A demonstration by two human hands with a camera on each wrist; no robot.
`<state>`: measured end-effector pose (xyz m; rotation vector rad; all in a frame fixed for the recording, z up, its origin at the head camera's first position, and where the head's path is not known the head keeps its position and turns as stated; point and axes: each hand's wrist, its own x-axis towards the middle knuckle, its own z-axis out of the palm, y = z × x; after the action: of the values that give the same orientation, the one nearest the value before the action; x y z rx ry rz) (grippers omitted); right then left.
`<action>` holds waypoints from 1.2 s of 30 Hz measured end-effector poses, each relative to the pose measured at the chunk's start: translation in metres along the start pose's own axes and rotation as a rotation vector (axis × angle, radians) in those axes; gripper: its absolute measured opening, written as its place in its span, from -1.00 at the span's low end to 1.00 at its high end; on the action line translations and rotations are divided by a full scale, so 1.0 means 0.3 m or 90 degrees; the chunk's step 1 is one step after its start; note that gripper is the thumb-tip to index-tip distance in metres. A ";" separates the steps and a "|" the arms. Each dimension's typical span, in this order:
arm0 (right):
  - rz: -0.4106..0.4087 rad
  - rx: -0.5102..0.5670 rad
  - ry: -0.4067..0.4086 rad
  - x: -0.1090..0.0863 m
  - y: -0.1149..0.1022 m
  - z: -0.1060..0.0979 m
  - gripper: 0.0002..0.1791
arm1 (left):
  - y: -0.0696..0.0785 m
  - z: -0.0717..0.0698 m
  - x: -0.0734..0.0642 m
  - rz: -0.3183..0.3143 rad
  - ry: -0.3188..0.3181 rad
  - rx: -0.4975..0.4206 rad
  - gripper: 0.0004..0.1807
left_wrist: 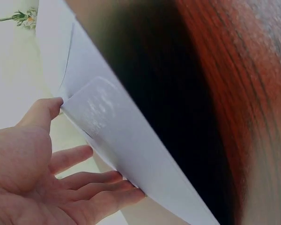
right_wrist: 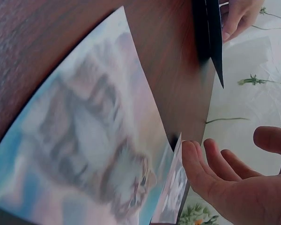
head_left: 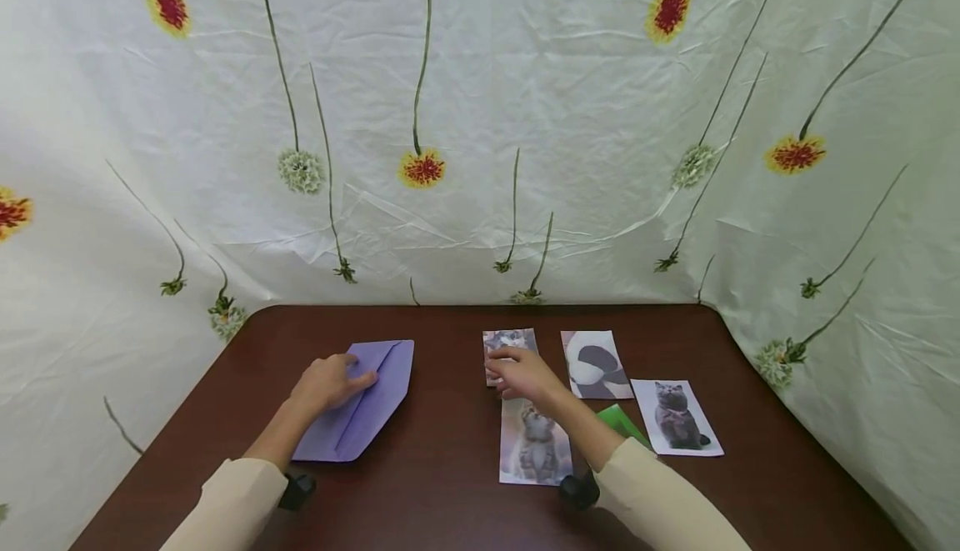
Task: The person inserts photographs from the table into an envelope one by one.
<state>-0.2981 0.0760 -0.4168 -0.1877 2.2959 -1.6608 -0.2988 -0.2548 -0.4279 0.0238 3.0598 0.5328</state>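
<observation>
My left hand (head_left: 327, 383) rests on a purple envelope (head_left: 386, 405) at the left of the table. In the left wrist view, its thumb and fingertips touch the pale-looking envelope (left_wrist: 103, 108). My right hand (head_left: 531, 378) hovers over two picture cards, its fingers spread and loosely bent around nothing. Below it lies a kitten picture card (head_left: 535, 451), large in the right wrist view. Partly hidden behind the hand is another picture card (head_left: 517, 338). The right fingertips (right_wrist: 188, 147) are close to that farther card's edge; whether they touch it I cannot tell.
On the right lie a black-and-white picture card (head_left: 592, 359) and a grey cat picture card (head_left: 678, 422). A green flat item (head_left: 621, 420) is partly covered by my right forearm. White flowered cloth (head_left: 480, 117) hangs behind the dark brown table (head_left: 442, 451).
</observation>
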 end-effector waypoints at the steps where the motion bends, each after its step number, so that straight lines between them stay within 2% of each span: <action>1: 0.000 -0.005 0.006 -0.001 0.000 -0.005 -0.49 | 0.002 0.001 0.000 0.000 -0.001 0.001 -0.25; 9: 0.007 -0.016 0.035 -0.016 -0.006 -0.063 -0.51 | 0.031 0.000 -0.003 0.011 0.002 0.014 -0.30; 22: 0.022 -0.005 0.056 -0.027 0.011 -0.160 -0.52 | 0.083 0.015 0.003 0.032 -0.006 -0.005 -0.32; 31: 0.035 -0.001 0.075 -0.054 0.040 -0.283 -0.44 | 0.140 0.049 0.006 0.054 0.001 -0.024 -0.34; 36: 0.046 -0.013 0.096 -0.072 0.052 -0.345 -0.41 | 0.172 0.061 0.008 0.052 0.001 -0.035 -0.35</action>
<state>-0.3093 0.1806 -0.3986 0.0173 2.3995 -1.6672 -0.3001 -0.2000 -0.4277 0.1465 3.0558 0.6204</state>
